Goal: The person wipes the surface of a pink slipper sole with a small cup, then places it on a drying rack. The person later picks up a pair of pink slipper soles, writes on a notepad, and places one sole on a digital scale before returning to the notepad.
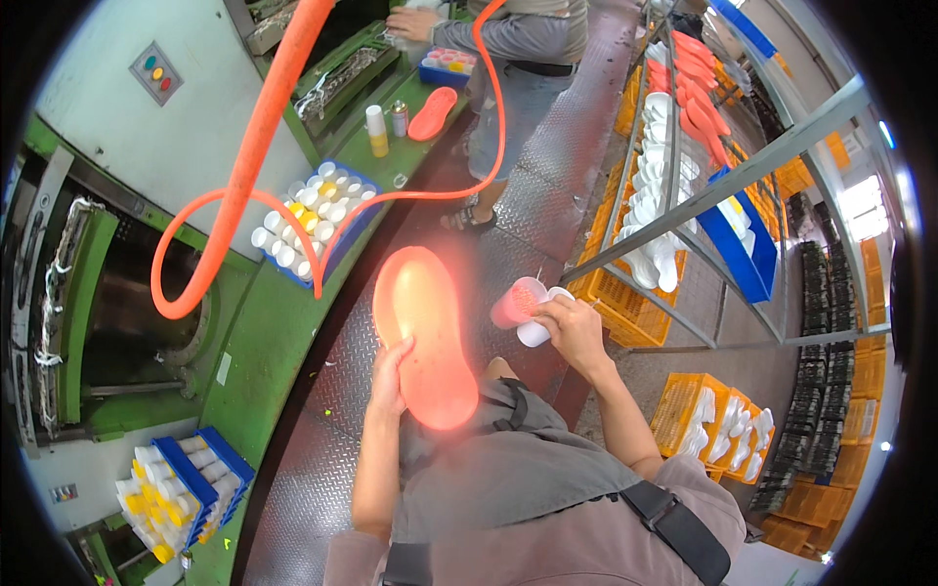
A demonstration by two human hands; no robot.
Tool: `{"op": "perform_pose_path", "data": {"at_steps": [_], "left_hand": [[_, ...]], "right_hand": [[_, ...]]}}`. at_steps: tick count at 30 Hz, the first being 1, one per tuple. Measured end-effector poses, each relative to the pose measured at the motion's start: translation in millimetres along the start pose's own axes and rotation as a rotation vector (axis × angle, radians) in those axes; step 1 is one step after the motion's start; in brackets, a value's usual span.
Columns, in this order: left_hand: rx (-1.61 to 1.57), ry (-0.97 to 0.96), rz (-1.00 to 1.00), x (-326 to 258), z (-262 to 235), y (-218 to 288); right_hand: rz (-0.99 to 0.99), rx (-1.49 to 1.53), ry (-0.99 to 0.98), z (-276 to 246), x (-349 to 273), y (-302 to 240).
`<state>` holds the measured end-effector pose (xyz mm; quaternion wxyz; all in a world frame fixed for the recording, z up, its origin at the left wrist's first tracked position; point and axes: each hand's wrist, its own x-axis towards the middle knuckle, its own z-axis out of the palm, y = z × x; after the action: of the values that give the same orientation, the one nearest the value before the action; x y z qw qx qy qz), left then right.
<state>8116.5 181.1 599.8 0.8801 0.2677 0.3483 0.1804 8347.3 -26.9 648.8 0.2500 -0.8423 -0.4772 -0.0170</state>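
Gripping orange sole-shaped piece (430, 337) by left edge in left hand (389, 379), with thumb on top, above metal floor (337, 363); pinching bunched cups (533, 335) in right hand (576, 329). Might spill pink pellets (526, 297) from over-tilting, or drop piece through one-sided hold.

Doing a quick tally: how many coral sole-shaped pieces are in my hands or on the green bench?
2: the held piece in your left hand, and the far piece lying on the green bench near the small can. Others may be hidden behind the co-worker.
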Motion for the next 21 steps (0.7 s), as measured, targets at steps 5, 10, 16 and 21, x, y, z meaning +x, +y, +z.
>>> {"op": "perform_pose_path", "data": {"at_steps": [5,10,16,21], "left_hand": [[-0.053,-0.051,0.043,-3,0,4],[0.004,-0.066,0.149,0,-1,1],[0.154,-0.238,0.141,4,23,-2],[0.362,-0.329,0.059,36,72,-21]], "right_hand": [[-0.027,-0.026,-0.010,3,18,0],[-0.076,0.019,0.026,3,28,2],[-0.022,0.035,0.054,-7,18,20],[0.070,-0.008,0.104,-27,-1,72]]}}
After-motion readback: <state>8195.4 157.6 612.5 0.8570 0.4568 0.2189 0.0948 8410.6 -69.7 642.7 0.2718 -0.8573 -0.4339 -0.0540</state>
